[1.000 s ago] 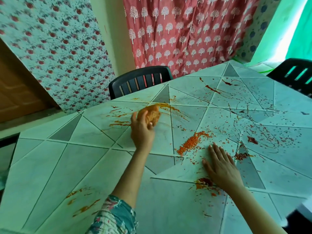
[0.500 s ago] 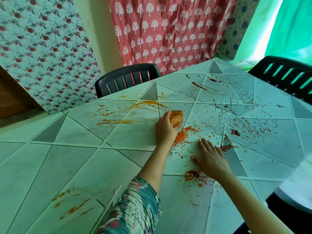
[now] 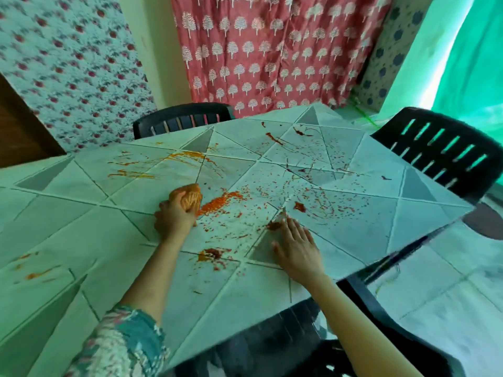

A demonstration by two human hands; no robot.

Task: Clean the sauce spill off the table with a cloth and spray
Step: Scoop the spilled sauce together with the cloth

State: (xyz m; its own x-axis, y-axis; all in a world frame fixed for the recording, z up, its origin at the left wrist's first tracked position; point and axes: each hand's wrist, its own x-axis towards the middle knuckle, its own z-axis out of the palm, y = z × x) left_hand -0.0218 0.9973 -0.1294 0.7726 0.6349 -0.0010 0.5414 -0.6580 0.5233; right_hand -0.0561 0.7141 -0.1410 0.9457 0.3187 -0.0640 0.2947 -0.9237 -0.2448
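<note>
Head view: left hand (image 3: pixel 174 217) grips cloth (image 3: pixel 190 198) on sauce-spattered table (image 3: pixel 81 235)

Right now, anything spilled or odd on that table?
Yes: the table is badly spattered. A thick orange-red sauce patch lies beside the stained cloth that the left hand grips; orange smears and red spatter spread beyond. No spray bottle shows.

Has dragged the cloth (image 3: pixel 190 200), gripped in the left hand (image 3: pixel 172 219), nearer and rightward from the far orange smears (image 3: pixel 185 156) to the left end of the red sauce heap (image 3: pixel 217 204). Has slid the flat right hand (image 3: pixel 296 246) right, away from the dark blob (image 3: pixel 213 253).
</note>
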